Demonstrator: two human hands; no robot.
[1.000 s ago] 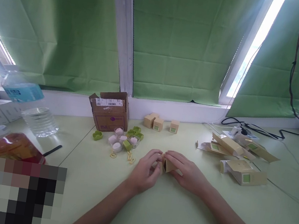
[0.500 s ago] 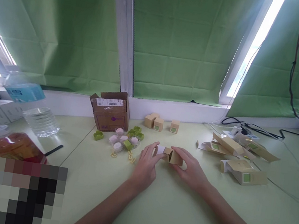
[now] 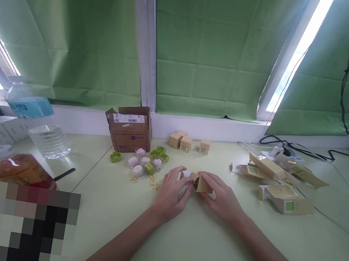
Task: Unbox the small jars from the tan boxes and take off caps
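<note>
Between my two hands, just above the table, is a small brown cardboard box (image 3: pixel 204 186) with its open end facing left. My right hand (image 3: pixel 221 198) grips its right side between thumb and fingers. My left hand (image 3: pixel 173 192) pinches the flap at the open end, whose white inner face shows. Beyond my hands stand several closed cardboard boxes of the same kind, one of them a small box (image 3: pixel 204 146) with a green label. Left of my left hand lie pink-and-white pieces in clear plastic (image 3: pixel 138 170), green flower-shaped pieces (image 3: pixel 159 153) and pale yellow rings (image 3: pixel 154 183).
Flattened cardboard boxes (image 3: pixel 285 200) lie to the right, with cables and a power strip (image 3: pixel 285 154) behind. A brown carton (image 3: pixel 130 134) stands near the wall. At left are a water bottle (image 3: pixel 50 141), a bottle of amber liquid (image 3: pixel 22 168) and a black pen-like stick (image 3: pixel 64 174).
The box in my hands has tilted slightly, and its opening has changed shape. My left thumb has shifted a little at the flap. My right hand keeps its grip.
</note>
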